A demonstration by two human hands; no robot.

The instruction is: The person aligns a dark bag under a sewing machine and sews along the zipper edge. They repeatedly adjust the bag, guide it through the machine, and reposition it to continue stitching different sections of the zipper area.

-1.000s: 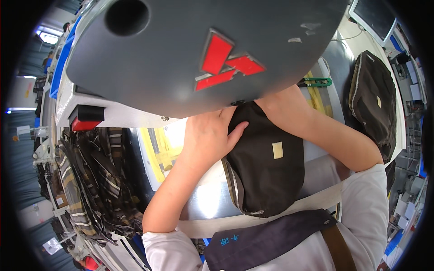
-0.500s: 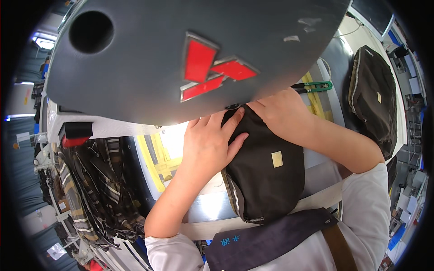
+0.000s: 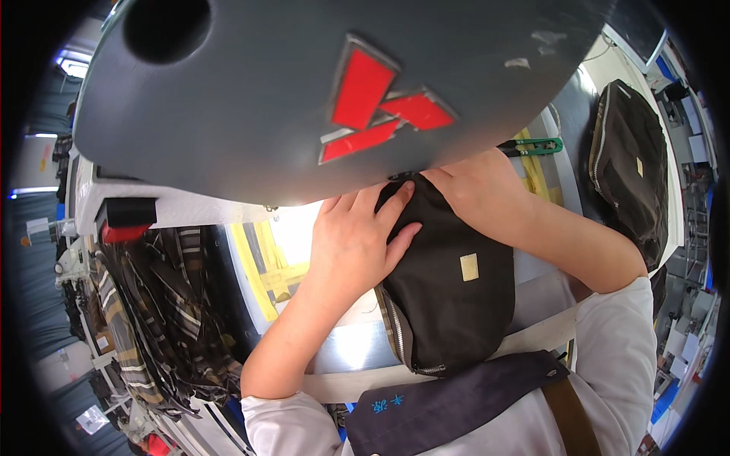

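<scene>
A dark brown zippered pouch lies under the head of a sewing machine, its far end hidden below the machine. It carries a small pale yellow label, and a metal zip runs along its near left edge. Flat on the pouch's left side rests my left hand, fingers spread and thumb apart. Bent over the upper right edge of the pouch, my right hand grips the cloth; its fingertips are mostly hidden by the machine head.
Green-handled thread snips lie beyond my right hand. Another dark zippered pouch sits at the far right. Striped and dark cloth pieces hang in a heap at the left. Yellow tape marks the machine bed.
The view has shifted slightly, so the machine head appears higher and further right. Both hands keep nearly the same place on the pouch.
</scene>
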